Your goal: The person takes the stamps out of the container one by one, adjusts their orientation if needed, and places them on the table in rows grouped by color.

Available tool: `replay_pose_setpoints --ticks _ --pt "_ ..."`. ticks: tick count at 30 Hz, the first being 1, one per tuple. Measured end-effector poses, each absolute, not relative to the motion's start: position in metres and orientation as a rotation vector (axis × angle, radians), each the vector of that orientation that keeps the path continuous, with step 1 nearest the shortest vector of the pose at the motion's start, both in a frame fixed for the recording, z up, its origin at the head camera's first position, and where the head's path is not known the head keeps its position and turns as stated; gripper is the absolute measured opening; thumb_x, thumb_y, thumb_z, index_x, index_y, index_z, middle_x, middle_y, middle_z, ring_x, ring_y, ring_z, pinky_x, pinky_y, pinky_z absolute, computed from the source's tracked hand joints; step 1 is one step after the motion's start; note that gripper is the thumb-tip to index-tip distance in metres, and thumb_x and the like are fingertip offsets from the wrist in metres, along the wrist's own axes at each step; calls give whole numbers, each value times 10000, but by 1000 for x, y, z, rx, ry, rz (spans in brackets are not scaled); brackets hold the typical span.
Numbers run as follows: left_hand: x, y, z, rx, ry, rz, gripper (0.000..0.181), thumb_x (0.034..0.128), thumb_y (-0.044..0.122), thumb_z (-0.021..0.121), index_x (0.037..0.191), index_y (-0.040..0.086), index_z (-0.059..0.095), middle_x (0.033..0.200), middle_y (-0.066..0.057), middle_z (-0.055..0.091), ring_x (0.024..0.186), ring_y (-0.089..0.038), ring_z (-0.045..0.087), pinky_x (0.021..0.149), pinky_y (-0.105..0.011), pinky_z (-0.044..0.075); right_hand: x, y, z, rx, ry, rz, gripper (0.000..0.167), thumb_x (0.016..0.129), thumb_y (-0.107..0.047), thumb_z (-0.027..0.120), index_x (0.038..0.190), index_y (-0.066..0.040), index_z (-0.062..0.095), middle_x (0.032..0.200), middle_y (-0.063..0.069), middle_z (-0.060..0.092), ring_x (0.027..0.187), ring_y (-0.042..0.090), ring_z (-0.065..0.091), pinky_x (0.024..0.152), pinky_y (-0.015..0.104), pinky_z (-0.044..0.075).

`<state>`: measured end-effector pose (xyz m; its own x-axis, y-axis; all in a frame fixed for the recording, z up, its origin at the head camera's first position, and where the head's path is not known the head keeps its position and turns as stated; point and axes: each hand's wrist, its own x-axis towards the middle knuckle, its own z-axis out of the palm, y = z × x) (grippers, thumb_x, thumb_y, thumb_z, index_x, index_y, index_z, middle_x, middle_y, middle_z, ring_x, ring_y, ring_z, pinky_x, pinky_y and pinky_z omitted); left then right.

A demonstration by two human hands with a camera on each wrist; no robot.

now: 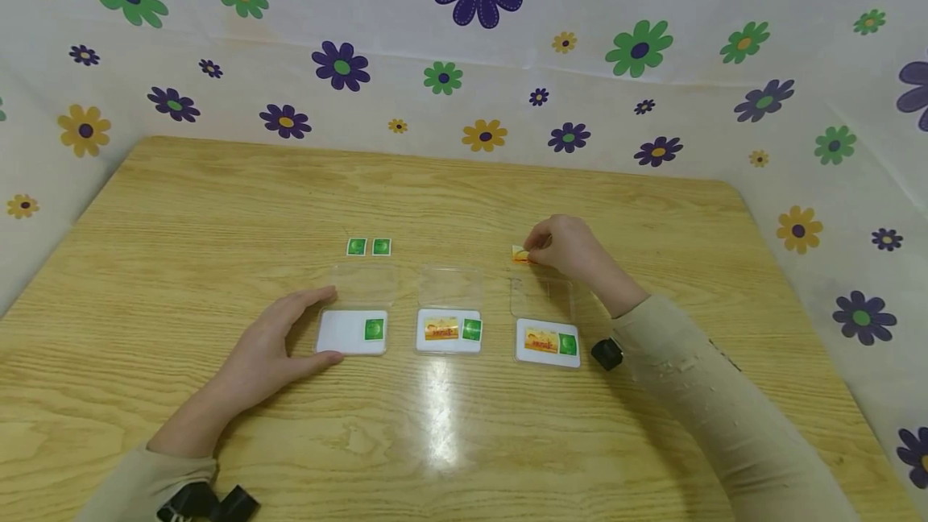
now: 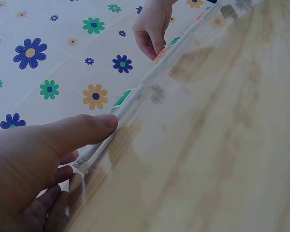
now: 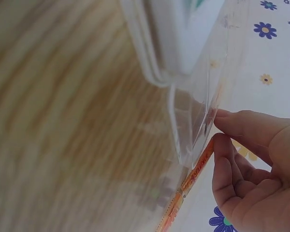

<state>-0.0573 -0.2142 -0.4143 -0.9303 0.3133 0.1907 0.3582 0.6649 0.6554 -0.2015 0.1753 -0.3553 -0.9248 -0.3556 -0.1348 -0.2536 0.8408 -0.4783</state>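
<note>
My left hand (image 1: 271,345) rests at the left end of a small hinged case (image 1: 337,333) with a white inside and a green sticker (image 1: 374,329). Its thumb touches the near-left corner and its index finger lies by the raised clear lid (image 1: 365,286). In the left wrist view the thumb (image 2: 94,126) lies along the case's edge. My right hand (image 1: 569,248) pinches an orange-yellow sticker (image 1: 519,254) at its right edge, beyond the right case (image 1: 531,355). The right wrist view shows the orange sticker (image 3: 198,167) edge-on at the fingertips.
The middle case (image 1: 447,346) and the right one each bear an orange and a green sticker, their clear lids open away from me. Two green stickers (image 1: 356,247) lie side by side behind the left case. A flowered cloth (image 1: 406,22) hangs behind the wooden table (image 1: 290,192).
</note>
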Motion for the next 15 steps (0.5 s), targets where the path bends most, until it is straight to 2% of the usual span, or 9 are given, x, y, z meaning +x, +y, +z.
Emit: replay_pose_setpoints --ticks 15 --pt "-57 -214 -415 -569 -2807 -1131 789 742 308 826 1399 87 451 1342 -92 524 1268 -325 419 1018 -532 327 -200 179 -349 -404 2770 -721 135 880 -81 680 992 -15 718 946 105 670 863 244 573 784 378 483"
